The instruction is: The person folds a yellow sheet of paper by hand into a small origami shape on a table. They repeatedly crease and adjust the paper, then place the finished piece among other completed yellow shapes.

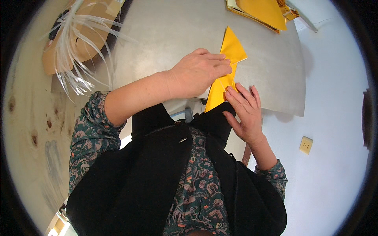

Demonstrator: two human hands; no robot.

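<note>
A folded piece of yellow paper point(233, 49) lies slantwise at the near edge of the grey table. Its upper end forms a pointed triangle, and its lower end hangs past the edge over my lap. Across its middle rests my left hand point(201, 71), fingers bent and closed together on the paper, the thumb hidden beneath. My right hand point(245, 112) touches the lower right side with its fingertips. Its fingers are stretched out and the thumb stands apart.
At the table's point(169, 35) far right lies a stack of yellow paper point(260, 13). Clear plastic strips point(75, 47) spill over brown cardboard point(92, 35) at the far left. A white wall with a socket point(306, 145) stands on the right.
</note>
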